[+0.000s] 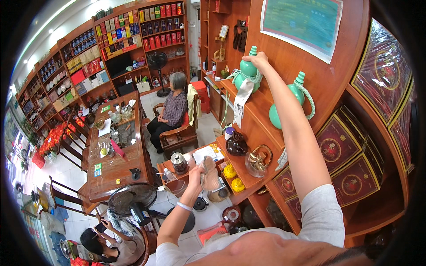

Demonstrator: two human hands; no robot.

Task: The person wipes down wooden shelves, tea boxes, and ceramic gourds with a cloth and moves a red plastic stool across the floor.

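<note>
My right hand (258, 62) reaches up to the wooden shelf and grips a glossy green gourd-shaped bottle (248, 68) just below its ridged stopper. A pale green braided cord circles its waist, and a white ribbon (244, 94) hangs in front. Behind my right forearm is a second green gourd bottle (275, 116), partly hidden. Lower down, my left hand (195, 178) holds a see-through, gourd-shaped object (210, 176) by its edge; its material is hard to tell. On the ledge beside it are a dark brown jug (236, 143) and a clear glass vessel (255, 164).
Yellow gourd-shaped pots (237, 185) sit under the ledge. A lidded glass jar (179, 163) stands on a low cabinet. Dark red boxes (356, 173) fill the right shelves. One person (173, 103) sits by the tea table (113, 179); another (109, 244) holds a phone near a fan (132, 196).
</note>
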